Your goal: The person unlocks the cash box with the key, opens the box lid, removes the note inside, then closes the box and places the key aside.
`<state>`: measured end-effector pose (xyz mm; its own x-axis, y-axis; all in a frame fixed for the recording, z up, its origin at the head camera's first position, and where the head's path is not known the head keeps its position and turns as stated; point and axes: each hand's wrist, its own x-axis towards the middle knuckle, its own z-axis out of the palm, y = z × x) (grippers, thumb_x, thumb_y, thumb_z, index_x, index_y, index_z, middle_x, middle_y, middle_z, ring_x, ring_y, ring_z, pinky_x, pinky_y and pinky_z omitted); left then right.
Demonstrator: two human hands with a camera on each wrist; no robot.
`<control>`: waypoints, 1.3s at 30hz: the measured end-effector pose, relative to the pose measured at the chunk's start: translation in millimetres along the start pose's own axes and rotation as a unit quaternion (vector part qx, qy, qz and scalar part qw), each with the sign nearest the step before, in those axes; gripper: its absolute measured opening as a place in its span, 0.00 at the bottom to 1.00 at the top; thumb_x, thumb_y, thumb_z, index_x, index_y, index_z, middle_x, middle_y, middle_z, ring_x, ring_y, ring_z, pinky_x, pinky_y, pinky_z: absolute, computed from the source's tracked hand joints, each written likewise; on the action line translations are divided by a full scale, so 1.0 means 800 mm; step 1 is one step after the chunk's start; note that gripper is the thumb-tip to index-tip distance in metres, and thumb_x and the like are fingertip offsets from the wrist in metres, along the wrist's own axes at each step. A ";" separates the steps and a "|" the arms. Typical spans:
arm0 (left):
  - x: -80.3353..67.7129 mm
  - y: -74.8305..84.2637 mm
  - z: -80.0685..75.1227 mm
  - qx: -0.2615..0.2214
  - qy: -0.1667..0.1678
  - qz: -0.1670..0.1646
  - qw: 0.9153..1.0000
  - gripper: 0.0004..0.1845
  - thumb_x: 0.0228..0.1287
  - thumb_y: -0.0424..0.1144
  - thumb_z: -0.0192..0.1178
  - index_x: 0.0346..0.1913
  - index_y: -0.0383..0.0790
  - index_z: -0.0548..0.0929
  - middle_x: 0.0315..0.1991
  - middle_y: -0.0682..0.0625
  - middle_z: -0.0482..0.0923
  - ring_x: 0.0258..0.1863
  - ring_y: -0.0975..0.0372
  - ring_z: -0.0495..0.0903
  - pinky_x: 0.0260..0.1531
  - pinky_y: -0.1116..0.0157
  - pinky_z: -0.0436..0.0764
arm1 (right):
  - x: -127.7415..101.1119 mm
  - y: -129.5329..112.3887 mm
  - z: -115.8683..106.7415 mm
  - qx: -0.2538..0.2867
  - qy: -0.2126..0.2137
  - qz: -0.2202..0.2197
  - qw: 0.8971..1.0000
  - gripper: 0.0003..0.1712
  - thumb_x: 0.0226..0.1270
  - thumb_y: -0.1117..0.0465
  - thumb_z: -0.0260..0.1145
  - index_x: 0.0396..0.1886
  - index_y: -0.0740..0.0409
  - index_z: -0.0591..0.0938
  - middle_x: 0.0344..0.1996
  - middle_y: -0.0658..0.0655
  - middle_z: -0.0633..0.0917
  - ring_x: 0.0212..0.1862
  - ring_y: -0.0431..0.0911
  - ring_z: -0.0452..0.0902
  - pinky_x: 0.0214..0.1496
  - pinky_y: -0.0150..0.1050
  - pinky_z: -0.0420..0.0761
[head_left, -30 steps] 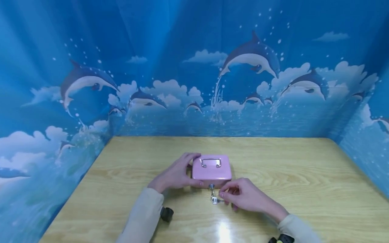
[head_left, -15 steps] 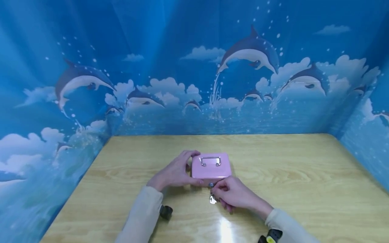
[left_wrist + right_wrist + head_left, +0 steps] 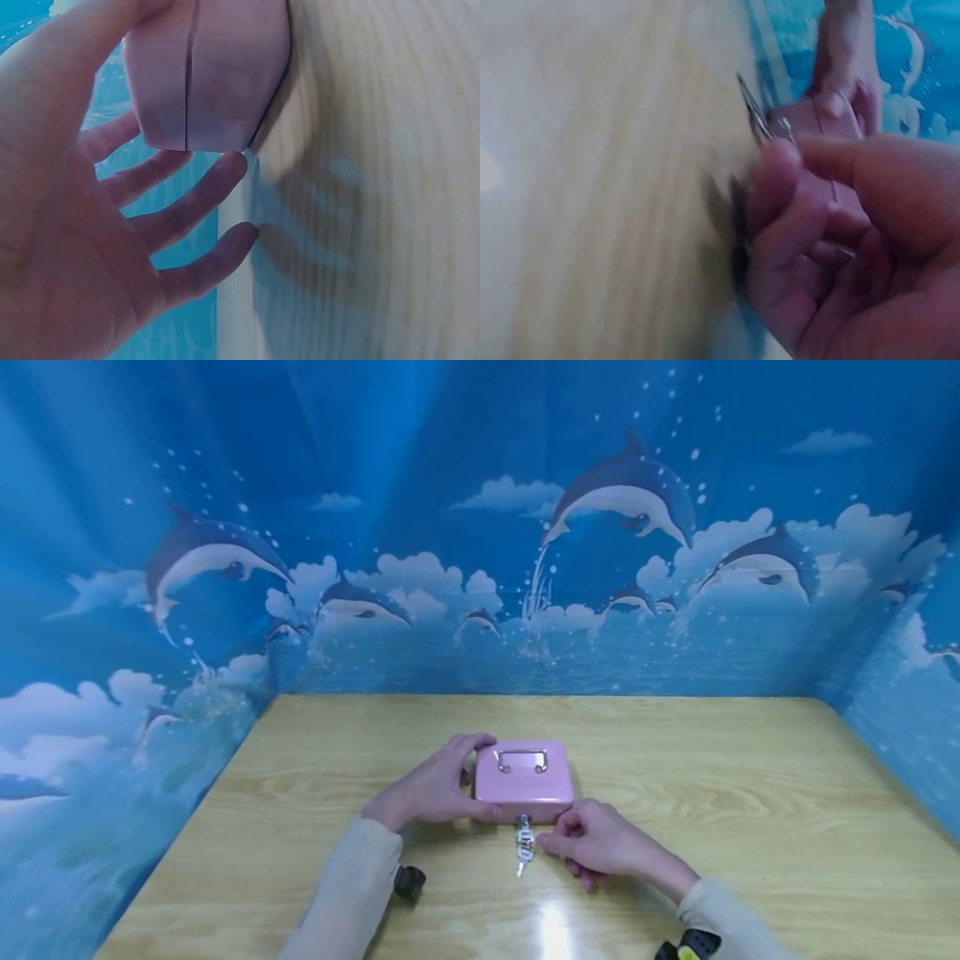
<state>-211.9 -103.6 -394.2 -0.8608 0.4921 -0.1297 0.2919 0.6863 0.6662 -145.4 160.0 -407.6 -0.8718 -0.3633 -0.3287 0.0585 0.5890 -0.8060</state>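
Head view: the left hand point(image 3: 431, 791) is gripping the pink box point(image 3: 523, 779) by its left side, thumb lying along the front lower edge and fingers curling over the back corner. Up close on the left wrist view, that hand point(image 3: 82, 225) is cupping the box point(image 3: 206, 71) with the thumb above it and the fingers spread beneath, the fingertips point(image 3: 232, 161) brushing the table point(image 3: 375, 187).

The box is sitting shut near the middle of the table point(image 3: 750, 810), silver handle point(image 3: 521, 760) lying flat on the lid. A key point(image 3: 522, 821) is sticking out of the lock in the front face, with more keys point(image 3: 524, 850) trailing from it toward the near edge.

The right hand point(image 3: 600, 843) is resting on the table just right of those keys, fingers loosely curled, holding nothing in this view. On the right wrist view the picture is blurring; the hand point(image 3: 840, 247) is curled, with the keys point(image 3: 754, 116) just beyond its fingertips.

A dolphin backdrop point(image 3: 480, 527) is wrapping round the table.
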 end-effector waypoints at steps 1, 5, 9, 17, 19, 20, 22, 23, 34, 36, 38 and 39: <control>0.000 0.000 0.000 0.005 -0.001 0.005 1.000 0.58 0.47 0.66 0.76 0.79 0.57 0.58 0.72 0.53 0.66 0.57 0.58 0.77 0.59 0.55 0.81 | -0.002 0.002 -0.006 -0.010 0.000 -0.002 1.000 0.19 0.70 0.46 0.69 0.27 0.56 0.82 0.17 0.52 0.82 0.15 0.40 0.76 0.16 0.32 0.77; -0.004 -0.002 0.000 0.022 -0.001 0.016 1.000 0.57 0.51 0.64 0.75 0.81 0.57 0.55 0.74 0.52 0.65 0.58 0.59 0.78 0.60 0.57 0.82 | -0.008 0.008 -0.028 -0.059 0.038 -0.036 0.997 0.14 0.68 0.49 0.71 0.29 0.54 0.84 0.20 0.51 0.83 0.19 0.40 0.78 0.18 0.32 0.78; -0.010 -0.005 0.001 0.017 0.003 0.018 1.000 0.57 0.52 0.64 0.75 0.81 0.56 0.55 0.78 0.51 0.62 0.61 0.58 0.78 0.64 0.56 0.80 | -0.008 0.014 -0.039 -0.093 0.108 -0.099 0.985 0.09 0.64 0.53 0.74 0.33 0.52 0.84 0.28 0.49 0.85 0.27 0.39 0.81 0.26 0.31 0.81; -0.014 -0.009 0.002 0.017 0.020 0.040 0.999 0.56 0.55 0.64 0.72 0.82 0.52 0.55 0.79 0.48 0.62 0.67 0.54 0.75 0.69 0.50 0.76 | 0.007 0.025 -0.037 -0.073 0.188 -0.217 0.955 0.27 0.53 0.65 0.80 0.53 0.56 0.80 0.52 0.60 0.84 0.47 0.54 0.88 0.39 0.30 0.88; -0.014 -0.011 0.004 0.018 0.018 0.047 0.999 0.55 0.57 0.63 0.71 0.82 0.50 0.54 0.79 0.47 0.61 0.70 0.52 0.73 0.71 0.49 0.74 | 0.011 0.026 -0.034 -0.071 0.193 -0.235 0.950 0.32 0.51 0.68 0.80 0.57 0.57 0.80 0.57 0.62 0.81 0.49 0.56 0.87 0.41 0.31 0.89; -0.015 -0.011 0.005 0.020 0.016 0.050 0.998 0.55 0.57 0.62 0.71 0.82 0.50 0.54 0.80 0.47 0.60 0.72 0.52 0.71 0.72 0.48 0.73 | 0.012 0.026 -0.032 -0.071 0.192 -0.244 0.948 0.34 0.50 0.69 0.80 0.59 0.58 0.80 0.59 0.63 0.80 0.50 0.57 0.86 0.42 0.32 0.89; -0.016 -0.012 0.007 0.021 0.015 0.057 0.998 0.55 0.58 0.62 0.70 0.82 0.49 0.54 0.80 0.46 0.60 0.74 0.51 0.68 0.73 0.47 0.71 | 0.015 0.025 -0.030 -0.073 0.189 -0.251 0.947 0.34 0.50 0.70 0.80 0.60 0.59 0.81 0.63 0.64 0.77 0.50 0.56 0.86 0.43 0.33 0.90; -0.016 -0.012 0.007 0.022 0.014 0.059 0.998 0.55 0.58 0.62 0.70 0.82 0.48 0.54 0.80 0.45 0.60 0.75 0.50 0.67 0.74 0.47 0.70 | 0.016 0.025 -0.028 -0.076 0.186 -0.254 0.946 0.33 0.50 0.70 0.80 0.59 0.60 0.81 0.64 0.65 0.77 0.50 0.55 0.86 0.44 0.33 0.90; -0.015 -0.011 0.001 0.016 0.004 0.051 0.999 0.53 0.60 0.63 0.69 0.82 0.50 0.54 0.77 0.46 0.64 0.61 0.56 0.78 0.66 0.50 0.78 | 0.017 0.020 -0.029 -0.085 0.193 -0.232 0.950 0.27 0.53 0.66 0.79 0.56 0.60 0.85 0.64 0.65 0.77 0.42 0.45 0.88 0.43 0.31 0.89; -0.015 -0.011 0.001 0.006 0.002 0.043 0.999 0.53 0.60 0.63 0.69 0.82 0.51 0.54 0.77 0.46 0.65 0.59 0.57 0.78 0.65 0.50 0.79 | 0.015 0.020 -0.029 -0.084 0.199 -0.235 0.948 0.25 0.54 0.65 0.79 0.54 0.60 0.86 0.63 0.64 0.78 0.42 0.46 0.87 0.42 0.31 0.89; -0.016 -0.012 0.002 -0.007 0.000 0.031 1.000 0.52 0.60 0.63 0.69 0.82 0.53 0.55 0.77 0.47 0.65 0.59 0.56 0.79 0.65 0.49 0.79 | 0.015 0.020 -0.028 -0.084 0.205 -0.235 0.946 0.24 0.54 0.64 0.80 0.53 0.58 0.86 0.62 0.62 0.79 0.43 0.46 0.87 0.42 0.30 0.88; -0.016 -0.012 0.002 -0.012 -0.001 0.027 1.000 0.51 0.61 0.63 0.68 0.82 0.54 0.55 0.77 0.47 0.65 0.59 0.56 0.79 0.65 0.49 0.79 | 0.015 0.019 -0.028 -0.085 0.209 -0.238 0.945 0.23 0.55 0.63 0.80 0.52 0.57 0.87 0.61 0.61 0.80 0.44 0.45 0.87 0.42 0.30 0.88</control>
<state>-203.1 -115.8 -399.9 -0.8437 0.5284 -0.0950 0.3271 0.6463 0.6894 -166.0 181.3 -412.8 -0.8974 -0.3201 0.3037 -0.4371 0.5510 -0.7108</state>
